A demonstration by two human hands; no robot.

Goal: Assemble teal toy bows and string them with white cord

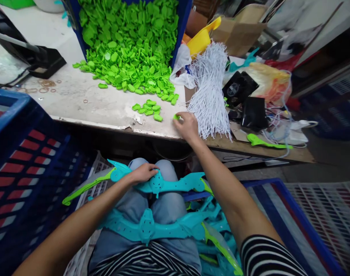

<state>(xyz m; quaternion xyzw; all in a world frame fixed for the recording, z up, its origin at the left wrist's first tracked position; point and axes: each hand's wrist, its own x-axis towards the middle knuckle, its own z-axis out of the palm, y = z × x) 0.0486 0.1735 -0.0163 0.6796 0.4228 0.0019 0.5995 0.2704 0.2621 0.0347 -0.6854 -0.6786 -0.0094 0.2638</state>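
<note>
Across my knees lies a turquoise toy bow (175, 185) with lime-green limb ends. My left hand (144, 172) rests on its middle, fingers closed around the upper edge near the centre piece. A second turquoise toy bow (169, 229) lies closer to my body on my lap. At the table's front edge, my right hand (187, 124) pinches a small green plastic piece (176, 117) between thumb and finger. Just left of that hand is a small group of loose green plastic pieces (148, 108), apart from the large heap (134, 50) spilling out of a blue bin.
White cords (211, 92) hang over the table edge right of my hand. Black boxes (254, 111) and a green limb piece (267, 142) lie farther right. A blue crate (22, 165) stands at my left. More turquoise parts (215, 230) fill a container at my right.
</note>
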